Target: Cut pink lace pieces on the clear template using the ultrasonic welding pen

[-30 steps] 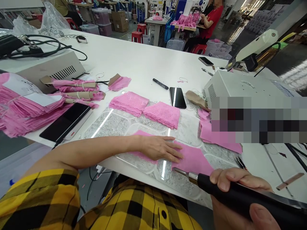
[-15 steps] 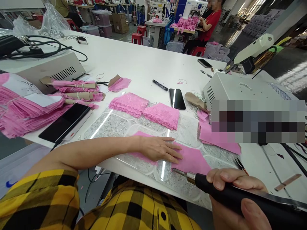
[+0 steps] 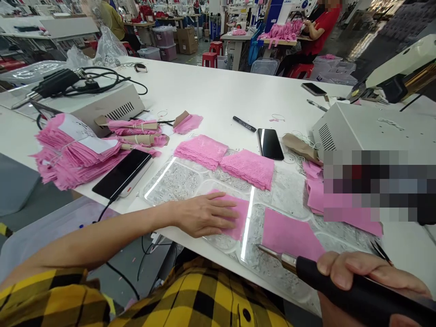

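Note:
My left hand (image 3: 200, 214) lies flat, fingers spread, on a pink fabric piece (image 3: 241, 222) and covers its left part. In my right hand (image 3: 374, 272) is a thick black-handled tool (image 3: 308, 269) with a slim metal tip, pointing left. Its tip is beside the lower left corner of a second pink fabric piece (image 3: 291, 231); whether it touches the mat cannot be told. Both pieces rest on a clear patterned mat (image 3: 166, 184). Behind them sit two neat stacks of pink lace-textured fabric, the left stack (image 3: 200, 150) and the right stack (image 3: 248, 168).
A phone (image 3: 270, 144) and a black marker (image 3: 244, 123) lie behind the stacks. Bundled pink fabric (image 3: 78, 156) and another phone (image 3: 122, 175) are at left. Grey metal boxes stand left (image 3: 112, 106) and right (image 3: 354, 127). More pink pieces (image 3: 340, 200) lie at right.
My left hand has slid left, off the right fabric piece, and now rests only on the left one. A gap shows between the two pieces. The camera view has shifted left.

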A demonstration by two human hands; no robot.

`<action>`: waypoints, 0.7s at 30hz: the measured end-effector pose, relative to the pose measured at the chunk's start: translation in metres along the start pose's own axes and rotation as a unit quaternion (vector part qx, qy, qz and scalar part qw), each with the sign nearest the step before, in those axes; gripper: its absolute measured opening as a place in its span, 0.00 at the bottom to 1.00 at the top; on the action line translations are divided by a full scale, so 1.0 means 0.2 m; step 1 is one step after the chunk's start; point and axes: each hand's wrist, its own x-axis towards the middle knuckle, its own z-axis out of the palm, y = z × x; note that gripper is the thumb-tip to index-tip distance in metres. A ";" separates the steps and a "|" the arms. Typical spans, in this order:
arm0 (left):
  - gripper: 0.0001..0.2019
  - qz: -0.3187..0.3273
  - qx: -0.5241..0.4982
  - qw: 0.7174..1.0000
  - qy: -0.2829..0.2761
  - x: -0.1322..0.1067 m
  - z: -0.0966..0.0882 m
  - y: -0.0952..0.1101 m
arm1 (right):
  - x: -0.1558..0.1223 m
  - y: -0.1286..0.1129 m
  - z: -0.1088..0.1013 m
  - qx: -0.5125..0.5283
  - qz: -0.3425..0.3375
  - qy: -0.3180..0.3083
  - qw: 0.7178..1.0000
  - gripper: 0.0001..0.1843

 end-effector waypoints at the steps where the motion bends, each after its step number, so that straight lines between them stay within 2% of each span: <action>1: 0.18 -0.014 -0.003 1.000 -0.003 -0.02 0.01 0.00 | 0.00 0.01 0.01 0.004 -0.005 -0.001 1.000 0.10; 6: 0.20 -0.052 -0.008 0.998 -0.018 -0.06 0.07 0.02 | 0.02 0.03 0.05 0.035 -0.013 -0.027 0.999 0.09; 11: 0.21 -0.050 0.011 0.998 -0.028 -0.06 0.09 0.02 | 0.03 0.04 0.07 0.060 -0.041 -0.067 0.995 0.11; 21: 0.23 -0.026 0.059 0.998 0.008 -0.04 0.12 0.04 | 0.03 0.05 0.09 0.053 -0.047 -0.076 0.995 0.11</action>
